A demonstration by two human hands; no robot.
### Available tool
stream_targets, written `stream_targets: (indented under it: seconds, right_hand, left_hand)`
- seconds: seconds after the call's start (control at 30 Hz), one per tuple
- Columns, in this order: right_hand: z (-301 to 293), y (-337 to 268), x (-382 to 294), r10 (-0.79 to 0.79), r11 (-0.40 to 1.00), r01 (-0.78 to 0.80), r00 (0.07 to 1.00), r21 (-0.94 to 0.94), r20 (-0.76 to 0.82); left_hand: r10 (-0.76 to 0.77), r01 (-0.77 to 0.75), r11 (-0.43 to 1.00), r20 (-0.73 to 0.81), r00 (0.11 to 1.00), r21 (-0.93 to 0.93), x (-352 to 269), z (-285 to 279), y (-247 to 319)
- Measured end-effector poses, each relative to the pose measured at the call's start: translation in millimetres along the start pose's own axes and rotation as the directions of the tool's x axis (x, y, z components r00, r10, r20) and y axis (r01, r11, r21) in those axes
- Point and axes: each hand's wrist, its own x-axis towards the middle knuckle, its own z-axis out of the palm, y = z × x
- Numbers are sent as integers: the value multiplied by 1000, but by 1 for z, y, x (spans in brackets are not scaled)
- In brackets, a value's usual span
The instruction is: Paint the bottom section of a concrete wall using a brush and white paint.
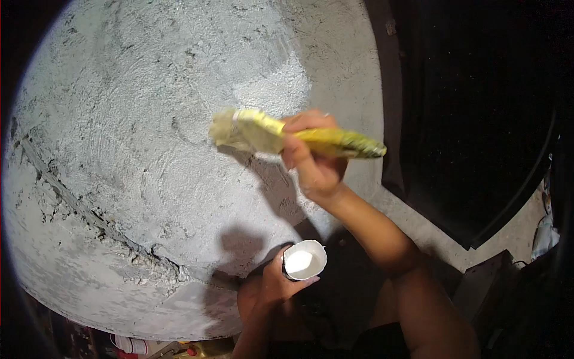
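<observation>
My right hand (318, 172) grips a wide paintbrush (264, 130) by its yellow handle. The pale bristles point left, over or against a rough plastered wall (134, 112); whether they touch it is blurred. Just above the brush, a bright white patch of paint (278, 89) stands out on the grey-white surface. Lower down, my left hand (276, 282) is wrapped around a small cup (320, 264) with a ragged rim. White liquid, seemingly paint, fills part of the cup. Shadows of the arm and brush fall across the wall.
A rough crack or ledge (98, 224) runs diagonally across the wall's lower left. Along the right, a greyer strip ends at a dark panel (466, 112). A white tub (129, 344) and a yellowish bottle (206, 350) sit at the bottom. A dark box-like object (484, 278) stands lower right.
</observation>
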Motion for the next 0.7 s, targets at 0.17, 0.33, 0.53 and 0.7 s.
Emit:
stream_targets:
  seconds: [0.17,0.33,0.53,0.7]
  right_hand:
    - [-34,30,29,107,992,-116,984,-57,-143]
    - [-74,41,47,-313,733,243,950,-635,2]
    - [-80,41,16,-197,738,377,913,-559,357]
    - [-58,37,10,-271,839,369,921,-401,280]
  left_hand:
    - [-26,26,999,21,999,24,3,1,-1]
    - [-12,11,999,21,1000,41,5,0,-4]
    - [15,-14,999,-30,999,34,8,0,1]
    - [-24,22,996,-20,1000,-83,9,6,7]
